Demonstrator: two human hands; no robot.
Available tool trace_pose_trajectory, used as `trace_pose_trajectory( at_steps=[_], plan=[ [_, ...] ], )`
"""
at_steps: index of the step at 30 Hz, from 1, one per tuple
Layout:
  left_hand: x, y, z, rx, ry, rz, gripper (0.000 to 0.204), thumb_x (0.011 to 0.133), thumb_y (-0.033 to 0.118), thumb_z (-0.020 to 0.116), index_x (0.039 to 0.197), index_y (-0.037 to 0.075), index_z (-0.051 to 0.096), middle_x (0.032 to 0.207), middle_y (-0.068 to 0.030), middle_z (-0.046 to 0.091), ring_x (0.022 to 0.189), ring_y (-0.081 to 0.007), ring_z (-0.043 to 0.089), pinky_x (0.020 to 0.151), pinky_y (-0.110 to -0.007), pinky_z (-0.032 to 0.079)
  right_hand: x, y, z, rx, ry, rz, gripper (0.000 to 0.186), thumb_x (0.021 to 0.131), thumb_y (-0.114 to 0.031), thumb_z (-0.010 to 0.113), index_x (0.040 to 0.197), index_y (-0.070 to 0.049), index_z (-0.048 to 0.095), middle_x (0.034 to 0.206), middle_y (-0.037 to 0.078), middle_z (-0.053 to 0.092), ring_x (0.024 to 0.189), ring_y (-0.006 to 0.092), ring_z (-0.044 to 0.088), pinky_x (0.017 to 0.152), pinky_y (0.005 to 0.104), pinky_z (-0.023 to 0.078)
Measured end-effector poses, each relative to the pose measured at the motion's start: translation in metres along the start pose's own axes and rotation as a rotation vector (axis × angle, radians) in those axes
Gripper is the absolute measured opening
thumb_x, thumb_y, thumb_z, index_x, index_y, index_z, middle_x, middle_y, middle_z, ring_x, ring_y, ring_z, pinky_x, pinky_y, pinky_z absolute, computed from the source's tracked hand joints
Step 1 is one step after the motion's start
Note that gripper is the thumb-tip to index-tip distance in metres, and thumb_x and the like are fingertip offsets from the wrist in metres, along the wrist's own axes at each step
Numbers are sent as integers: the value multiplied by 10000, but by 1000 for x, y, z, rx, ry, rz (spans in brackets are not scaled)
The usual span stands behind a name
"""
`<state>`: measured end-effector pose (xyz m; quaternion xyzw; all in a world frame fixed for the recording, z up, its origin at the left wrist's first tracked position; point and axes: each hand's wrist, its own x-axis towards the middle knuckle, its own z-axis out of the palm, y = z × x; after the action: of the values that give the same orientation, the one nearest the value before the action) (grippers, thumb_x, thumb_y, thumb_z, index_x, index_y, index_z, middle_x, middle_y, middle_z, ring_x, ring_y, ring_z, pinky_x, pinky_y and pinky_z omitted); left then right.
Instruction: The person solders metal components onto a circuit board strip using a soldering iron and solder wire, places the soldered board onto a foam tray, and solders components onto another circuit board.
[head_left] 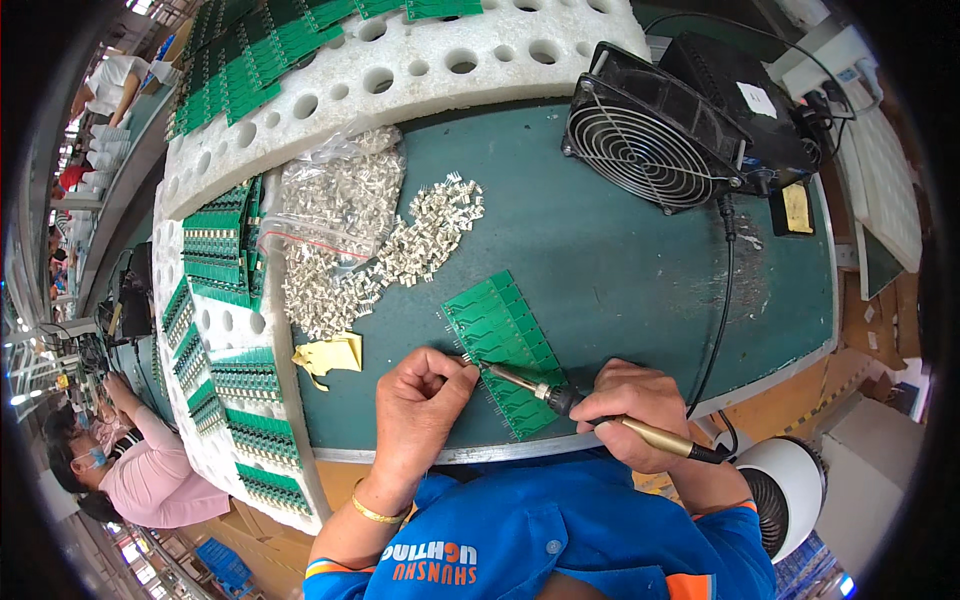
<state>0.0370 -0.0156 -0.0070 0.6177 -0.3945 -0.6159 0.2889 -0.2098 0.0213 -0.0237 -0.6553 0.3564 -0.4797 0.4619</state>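
Note:
A green circuit board panel [520, 345] lies tilted on the green mat, small pins along its lower-left edge. My left hand [420, 405] is pinched at that edge; what it grips is too small to make out. My right hand [630, 415] is shut on a soldering iron [660, 440], whose metal tip reaches the board's edge beside my left fingertips. Behind the board, a loose pile of small white connectors [430, 225] spreads beside an open-looking plastic bag [340, 195] holding more of them. A crumpled yellow piece [335, 355] lies left of my left hand.
White foam racks [300, 105] bear many boards at back and left. A black fan [640, 155], yellow sponge [796, 208] and cables stand right on the mat [510, 160]. A white round appliance [775, 460] is below the right edge. A co-worker [150, 475] works at the left.

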Motion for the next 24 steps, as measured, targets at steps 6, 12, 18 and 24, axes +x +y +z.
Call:
trace_pose_trajectory(
  at_steps=[6, 12, 18, 24],
  plan=[
    [-1, 1, 0, -21, -7, 32, 142, 897, 25, 691, 793, 73, 607, 727, 71, 586, 640, 9, 454, 570, -168, 341, 0, -1, 1, -8, 5, -2, 233, 774, -9, 663, 1005, -44, 654, 667, 70, 610, 561, 208, 566, 597, 362, 442],
    [-1, 4, 1, -102, -20, 35, 122, 919, 64, 680, 821, 77, 609, 713, 86, 569, 618, 16, 417, 545, -173, 294, -2, -2, 0, 10, 91, 4, 203, 771, 5, 643, 969, -33, 664, 642, 68, 611, 533, 206, 563, 582, 361, 440],
    [-2, 2, -2, -90, -49, 30, 115, 920, 73, 691, 832, 70, 617, 725, 77, 591, 626, 14, 432, 553, -171, 308, -6, 0, -2, 15, 103, -23, 200, 789, -6, 623, 984, -14, 666, 641, 63, 617, 530, 195, 565, 578, 356, 439],
    [-2, -2, -5, -48, -71, 27, 109, 918, 85, 711, 857, 60, 625, 762, 60, 622, 672, -3, 487, 602, -168, 366, -10, 0, 2, 59, 118, -15, 194, 798, -12, 621, 987, -8, 665, 650, 67, 627, 529, 197, 565, 584, 353, 442]
  ],
)
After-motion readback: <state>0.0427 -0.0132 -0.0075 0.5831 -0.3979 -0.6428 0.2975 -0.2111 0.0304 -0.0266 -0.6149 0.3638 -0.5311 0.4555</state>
